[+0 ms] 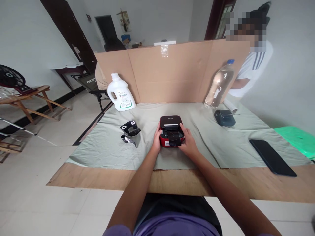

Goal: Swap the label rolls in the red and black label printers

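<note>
A small red and black printer-like box (171, 126) with its lid raised sits on the pale green cloth (209, 144) in the middle of the table. My left hand (157, 139) grips its left side, fingers curled against the red shell. My right hand (189, 141) holds the right side, thumb at a black piece in the open front. Two black rolls (130, 127) and a smaller roll part (126, 139) lie to the left of the box.
A white jug (121, 93) stands back left, a plastic bottle (220, 84) back right, before a cardboard screen (169, 73). A dark device (224, 118) and a black phone (272, 157) lie right. Another person (251, 70) sits behind the screen. A green stool (296, 139) is at right.
</note>
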Demonstrator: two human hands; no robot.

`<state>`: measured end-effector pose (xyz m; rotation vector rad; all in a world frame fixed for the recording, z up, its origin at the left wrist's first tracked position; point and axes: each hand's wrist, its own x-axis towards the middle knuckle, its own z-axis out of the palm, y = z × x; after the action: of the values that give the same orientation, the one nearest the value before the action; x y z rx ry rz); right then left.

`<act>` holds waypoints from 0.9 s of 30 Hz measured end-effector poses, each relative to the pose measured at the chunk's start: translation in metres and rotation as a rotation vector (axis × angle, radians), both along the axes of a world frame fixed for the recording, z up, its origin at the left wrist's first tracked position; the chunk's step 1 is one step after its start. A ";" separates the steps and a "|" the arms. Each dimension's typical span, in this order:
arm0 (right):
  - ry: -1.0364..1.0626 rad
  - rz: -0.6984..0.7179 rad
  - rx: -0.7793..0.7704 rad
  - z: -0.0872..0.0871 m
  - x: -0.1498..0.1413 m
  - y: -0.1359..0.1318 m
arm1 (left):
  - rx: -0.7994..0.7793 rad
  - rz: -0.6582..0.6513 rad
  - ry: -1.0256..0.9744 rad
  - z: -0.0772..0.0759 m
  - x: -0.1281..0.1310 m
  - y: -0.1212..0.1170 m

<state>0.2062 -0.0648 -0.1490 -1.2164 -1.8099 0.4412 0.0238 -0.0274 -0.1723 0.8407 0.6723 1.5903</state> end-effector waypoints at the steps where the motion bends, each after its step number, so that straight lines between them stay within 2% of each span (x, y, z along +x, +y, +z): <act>1: 0.005 0.008 0.000 -0.001 0.000 0.001 | 0.011 0.001 0.001 -0.001 0.000 0.000; 5: 0.007 0.062 -0.010 -0.002 0.004 0.004 | 0.004 0.007 -0.004 -0.001 0.001 0.000; 9: -0.019 0.178 -0.052 0.003 0.016 0.008 | -0.027 0.018 -0.003 0.003 0.001 -0.002; 13: -0.119 0.319 -0.118 0.028 0.038 0.011 | -0.028 -0.002 -0.007 0.009 0.001 -0.004; 16: -0.177 0.257 -0.112 0.056 0.043 0.021 | -0.038 0.002 0.000 0.011 0.001 -0.005; 18: -0.228 0.162 -0.116 0.072 0.033 0.035 | -0.029 0.008 0.005 0.011 0.000 -0.005; 20: -0.355 0.133 -0.158 0.085 0.015 0.055 | -0.015 0.017 0.013 0.009 0.000 -0.003; 24: -0.875 0.324 -0.295 0.099 -0.028 0.094 | -0.021 0.032 0.043 0.005 -0.002 0.000; 27: -1.061 0.397 -0.394 0.103 -0.050 0.114 | -0.027 0.033 0.055 0.004 -0.002 0.001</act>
<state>0.1561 0.0491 -0.0465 -1.4995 -3.0111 0.4098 0.0215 -0.0261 -0.1681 0.8597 0.7486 1.5893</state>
